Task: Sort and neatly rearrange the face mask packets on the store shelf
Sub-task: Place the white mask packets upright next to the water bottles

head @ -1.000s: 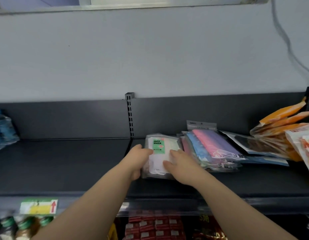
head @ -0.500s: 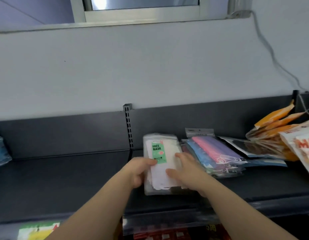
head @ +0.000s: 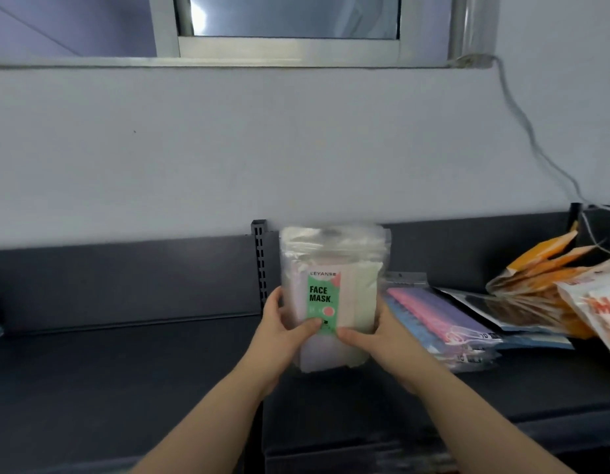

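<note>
1. The left hand [head: 283,333] grips the left edge of a clear mask packet [head: 344,289], with fingers curled behind it and the thumb pressed on its green label.
2. The right hand [head: 377,340] grips the packet's lower right edge, thumb on the front.
3. The packet stands upright between both hands over the dark shelf [head: 126,371]; I cannot tell whether its bottom touches the shelf.
4. Just to its right lies a pile of pink and blue packets [head: 433,319], with orange packets [head: 543,265] beyond.

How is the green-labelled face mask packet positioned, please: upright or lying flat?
Upright. The left hand and right hand grip the green-labelled face mask packet by its lower sides; its top points up and the label reads level.
</note>
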